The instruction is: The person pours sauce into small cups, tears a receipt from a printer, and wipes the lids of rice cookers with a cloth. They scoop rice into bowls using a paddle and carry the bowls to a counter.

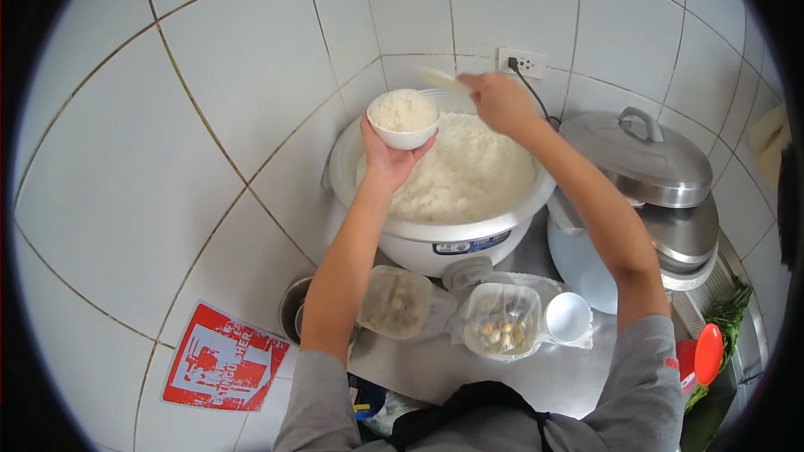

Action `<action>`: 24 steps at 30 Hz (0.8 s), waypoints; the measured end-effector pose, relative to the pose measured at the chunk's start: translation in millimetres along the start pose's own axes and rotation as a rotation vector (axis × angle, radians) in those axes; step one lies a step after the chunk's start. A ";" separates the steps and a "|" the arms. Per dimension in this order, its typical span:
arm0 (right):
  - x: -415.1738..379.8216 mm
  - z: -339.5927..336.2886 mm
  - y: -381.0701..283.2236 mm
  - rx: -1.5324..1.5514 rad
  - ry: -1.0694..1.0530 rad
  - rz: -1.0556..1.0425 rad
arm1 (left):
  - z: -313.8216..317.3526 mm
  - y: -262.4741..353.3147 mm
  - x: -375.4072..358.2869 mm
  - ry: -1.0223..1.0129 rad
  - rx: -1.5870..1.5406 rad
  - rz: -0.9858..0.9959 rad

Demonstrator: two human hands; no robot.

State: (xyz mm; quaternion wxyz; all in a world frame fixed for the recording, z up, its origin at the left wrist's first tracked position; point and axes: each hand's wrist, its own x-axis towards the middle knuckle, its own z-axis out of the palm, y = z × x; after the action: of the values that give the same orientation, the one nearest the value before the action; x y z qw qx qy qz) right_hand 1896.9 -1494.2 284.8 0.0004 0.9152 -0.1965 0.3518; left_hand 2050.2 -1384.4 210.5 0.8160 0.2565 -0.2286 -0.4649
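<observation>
Fingers of left hand (392,161) curved around white bowl (403,140), supporting it from below; bowl heaped with rice (404,109), held above left part of large cooker (410,253). Right hand (505,105), slightly blurred, grasping pale paddle (441,79) raised just right of bowl. More loose rice fills cooker. Small white cup (568,318) nearer person, on steel counter (402,362).

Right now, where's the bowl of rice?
In the head view, the bowl of rice rests in the left hand, over the rice cooker's left side.
</observation>
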 end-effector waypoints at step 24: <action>20.7 -26.8 -58.6 0.198 -0.085 -0.634 | 11.8 12.0 -110.3 0.134 0.065 0.254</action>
State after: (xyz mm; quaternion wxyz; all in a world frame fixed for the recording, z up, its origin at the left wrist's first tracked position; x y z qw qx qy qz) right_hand 1914.8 -1443.8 326.4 0.0127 0.9403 0.1333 0.3130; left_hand 1999.6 -1285.0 212.3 0.8730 0.2821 -0.2192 -0.3321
